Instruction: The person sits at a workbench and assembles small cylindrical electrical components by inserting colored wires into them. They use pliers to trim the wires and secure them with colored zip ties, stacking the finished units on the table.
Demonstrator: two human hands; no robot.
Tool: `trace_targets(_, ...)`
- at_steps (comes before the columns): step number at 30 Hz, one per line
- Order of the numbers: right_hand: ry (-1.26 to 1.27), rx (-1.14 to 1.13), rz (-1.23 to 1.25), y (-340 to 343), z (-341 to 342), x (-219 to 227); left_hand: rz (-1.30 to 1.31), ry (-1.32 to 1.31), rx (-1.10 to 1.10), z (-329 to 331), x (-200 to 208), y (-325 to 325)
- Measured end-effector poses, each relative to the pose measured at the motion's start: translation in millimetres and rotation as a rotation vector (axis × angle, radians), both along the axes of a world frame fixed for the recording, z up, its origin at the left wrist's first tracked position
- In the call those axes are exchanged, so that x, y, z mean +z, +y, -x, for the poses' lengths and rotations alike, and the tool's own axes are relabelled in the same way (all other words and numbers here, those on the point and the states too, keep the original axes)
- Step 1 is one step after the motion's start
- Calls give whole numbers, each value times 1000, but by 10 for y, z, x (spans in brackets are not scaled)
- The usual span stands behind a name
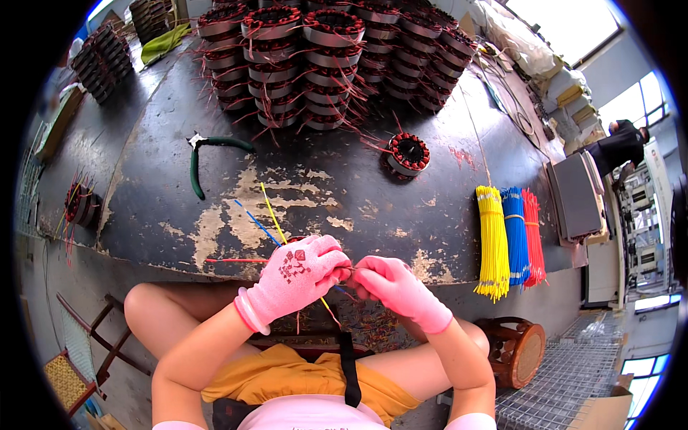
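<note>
partly, the left hand hides the coloured wires it holds.

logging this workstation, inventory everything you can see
Stacked stators: many, grey and red, bench back
Lone stator: one, red and black, bench right of centre
Wire-fringed cylinder: one, dark red, bench far left
Pliers: one, green handles, bench left
Wire bundles: three, yellow, blue, red, bench right
Loose wires: at least three, yellow, blue, red, bench front
Cloth: one, green, back left
Barrel stool: one, brown, floor right
Workbench: one, black, centre
Co-worker: one, black top, far right
Shorts: one, mustard, lower centre
Left hand, right hand: one each, pink gloves, bench front
</note>
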State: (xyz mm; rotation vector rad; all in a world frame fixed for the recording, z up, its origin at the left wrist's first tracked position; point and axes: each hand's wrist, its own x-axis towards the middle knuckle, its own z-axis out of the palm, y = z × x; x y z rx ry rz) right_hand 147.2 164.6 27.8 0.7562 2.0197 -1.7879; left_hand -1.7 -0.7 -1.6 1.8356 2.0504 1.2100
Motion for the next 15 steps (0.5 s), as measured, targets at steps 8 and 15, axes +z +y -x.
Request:
trace_targets(8,803,158,-1120,-70,3,-256,8,-2,17,1,-2,15)
trace_targets(15,155,-275,-241,-136,-3,-82,22,-43,8,9,14,9)
